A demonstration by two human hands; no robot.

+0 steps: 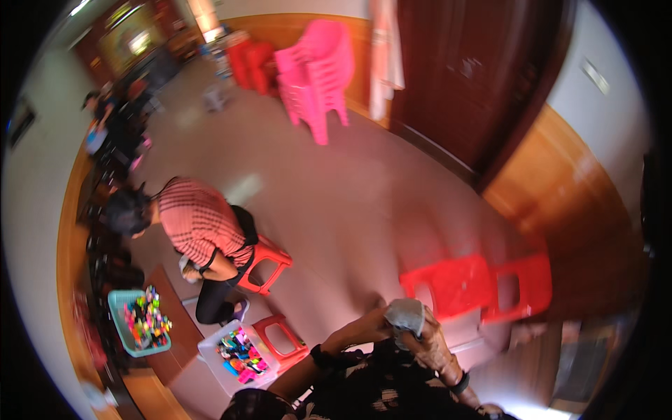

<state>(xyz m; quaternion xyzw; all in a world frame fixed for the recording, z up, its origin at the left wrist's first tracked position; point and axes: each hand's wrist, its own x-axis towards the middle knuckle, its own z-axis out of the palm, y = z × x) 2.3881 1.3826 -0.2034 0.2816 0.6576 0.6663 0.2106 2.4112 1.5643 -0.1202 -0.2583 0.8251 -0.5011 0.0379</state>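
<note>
Both my hands are held together close in front of my body, at the lower middle of the head view. Between them is a grey, cloudy, pouch-like thing (406, 313), too blurred to name more exactly. The fingers of my left hand (376, 325) close on its left side. My right hand (432, 346) grips it from the right and from below. To the left of my arms, a clear plastic bin (211, 350) holds many small colourful pieces.
A turquoise basket (117, 318) of colourful pieces stands on a brown table (168, 280). A co-worker (196, 217) sits on a red stool (269, 264). Another red stool (283, 339) stands beside the bin, with red stools (458, 280) at right. Pink chairs (318, 73) are stacked farther back.
</note>
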